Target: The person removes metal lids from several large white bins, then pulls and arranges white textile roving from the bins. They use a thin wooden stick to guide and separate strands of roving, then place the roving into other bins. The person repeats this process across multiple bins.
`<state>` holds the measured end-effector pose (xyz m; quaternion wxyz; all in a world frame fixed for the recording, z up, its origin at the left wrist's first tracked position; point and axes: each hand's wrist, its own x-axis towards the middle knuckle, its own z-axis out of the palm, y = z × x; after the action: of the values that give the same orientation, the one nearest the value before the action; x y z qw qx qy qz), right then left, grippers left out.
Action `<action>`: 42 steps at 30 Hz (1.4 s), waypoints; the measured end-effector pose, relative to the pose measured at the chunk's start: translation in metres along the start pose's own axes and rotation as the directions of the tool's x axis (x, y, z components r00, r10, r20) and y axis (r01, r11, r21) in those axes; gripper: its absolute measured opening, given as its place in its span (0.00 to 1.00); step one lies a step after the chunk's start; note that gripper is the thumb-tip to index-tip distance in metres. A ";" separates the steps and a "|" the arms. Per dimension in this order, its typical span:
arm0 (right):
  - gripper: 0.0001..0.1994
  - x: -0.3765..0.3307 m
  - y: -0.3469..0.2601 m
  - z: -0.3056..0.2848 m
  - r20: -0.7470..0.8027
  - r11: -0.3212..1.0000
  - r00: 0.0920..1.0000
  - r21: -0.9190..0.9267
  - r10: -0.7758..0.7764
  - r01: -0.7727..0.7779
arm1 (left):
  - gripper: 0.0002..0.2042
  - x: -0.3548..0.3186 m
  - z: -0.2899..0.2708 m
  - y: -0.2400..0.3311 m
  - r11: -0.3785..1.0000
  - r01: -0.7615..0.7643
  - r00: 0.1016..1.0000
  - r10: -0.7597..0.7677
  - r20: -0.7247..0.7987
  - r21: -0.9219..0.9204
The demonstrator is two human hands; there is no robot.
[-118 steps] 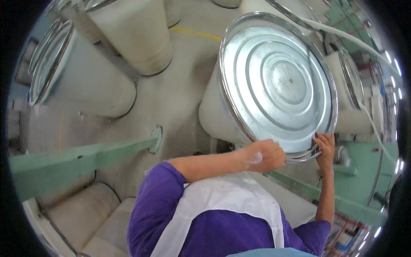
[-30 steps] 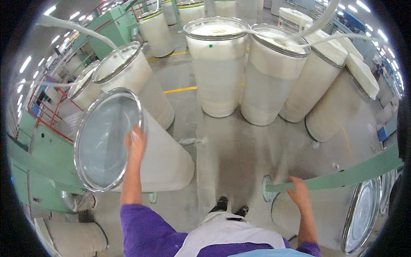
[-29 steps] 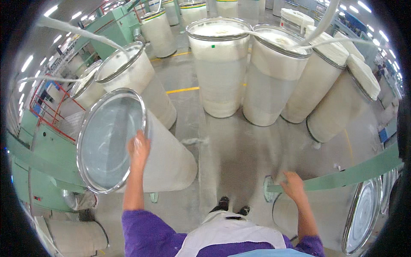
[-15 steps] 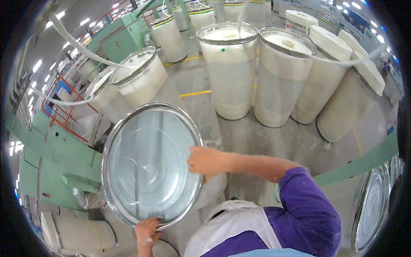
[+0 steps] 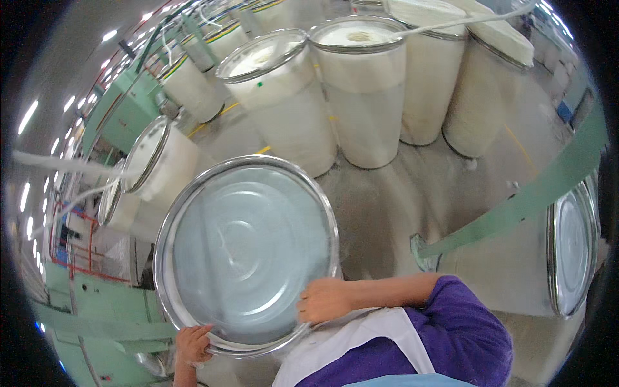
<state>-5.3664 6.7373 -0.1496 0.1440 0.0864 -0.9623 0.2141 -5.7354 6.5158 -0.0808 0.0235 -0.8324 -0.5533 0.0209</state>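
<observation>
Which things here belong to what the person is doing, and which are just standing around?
Apparently in use:
- left hand, at the near-left rim
- right hand, at the near-right rim
- large pale can, metal-rimmed
- silvery disc inside that rim

Apparently just around:
- cans with white filling
- white strand
- green beam
- green cabinet

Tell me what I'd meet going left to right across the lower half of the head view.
Green cabinet, left hand at the big can's rim, right hand, green beam's foot, far-right metal disc.
</observation>
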 end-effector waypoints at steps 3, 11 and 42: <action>0.15 0.020 0.017 0.000 -0.004 1.000 1.000 -0.003 -0.009 0.009 | 0.10 -0.002 0.009 -0.020 1.000 0.022 0.988 -0.020 -0.155 0.014; 0.21 0.013 0.106 -0.039 -0.013 0.991 0.999 -0.130 -0.042 0.040 | 0.10 0.034 0.048 0.045 0.962 0.272 0.954 -0.272 -0.128 -0.014; 0.22 -0.300 0.132 -0.180 -0.451 0.474 0.430 -0.018 0.782 -0.880 | 0.11 0.633 0.057 0.014 0.725 -0.685 0.714 0.651 -0.258 -0.067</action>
<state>-5.0703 6.9655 -0.1388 0.2123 -0.4660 -0.8465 0.1458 -5.4808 7.0952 -0.1438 0.0083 -0.9723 -0.2079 -0.1065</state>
